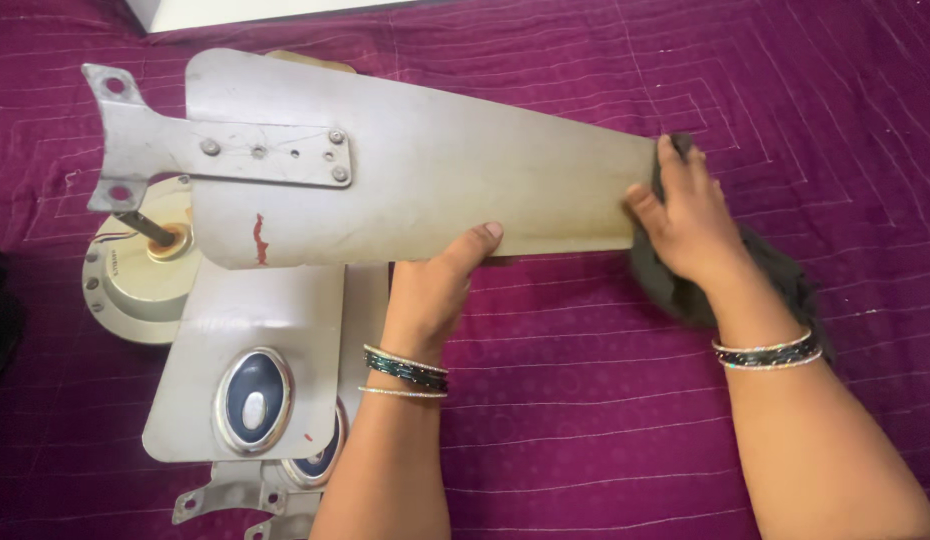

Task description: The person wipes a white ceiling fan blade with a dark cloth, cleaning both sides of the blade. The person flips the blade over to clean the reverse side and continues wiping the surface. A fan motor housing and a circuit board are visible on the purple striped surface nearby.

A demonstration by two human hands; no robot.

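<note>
A long grey ceiling-fan blade [435, 170] with a riveted metal bracket [185, 145] at its left end is held up across the view. My left hand [430, 290] grips its lower edge from below, thumb on top. My right hand [690, 220] presses a dark grey cloth [775, 280] against the blade's narrow right end. Both wrists wear bangles.
Two more fan blades [250, 370] with blue oval emblems lie stacked at the lower left. A round cream fan motor [135, 270] with a shaft sits beside them. Everything rests on a quilted magenta bedcover [605, 400]. A dark object [0, 320] shows at the left edge.
</note>
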